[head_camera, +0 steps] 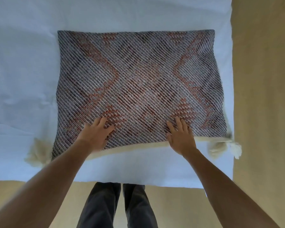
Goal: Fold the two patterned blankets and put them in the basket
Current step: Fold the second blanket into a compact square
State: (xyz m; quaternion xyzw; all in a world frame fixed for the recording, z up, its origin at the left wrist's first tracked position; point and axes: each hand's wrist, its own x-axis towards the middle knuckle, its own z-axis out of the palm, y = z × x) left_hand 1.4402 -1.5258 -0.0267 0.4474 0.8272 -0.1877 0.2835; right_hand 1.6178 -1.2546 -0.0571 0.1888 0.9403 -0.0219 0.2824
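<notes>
A patterned blanket point(138, 76), woven grey with rust-red shapes, lies flat as a folded rectangle on a white sheet. Cream tassels hang at its near left corner point(37, 152) and near right corner point(227, 145). My left hand point(95, 134) rests flat on the blanket near its front edge, left of centre, fingers straight. My right hand point(181, 137) lies flat on it right of centre, palm down over the front edge. No second blanket and no basket are in view.
The white sheet point(23, 63) covers a bed whose near edge point(138, 183) runs across in front of my legs point(115, 208). Beige carpet point(262, 112) lies to the right and below.
</notes>
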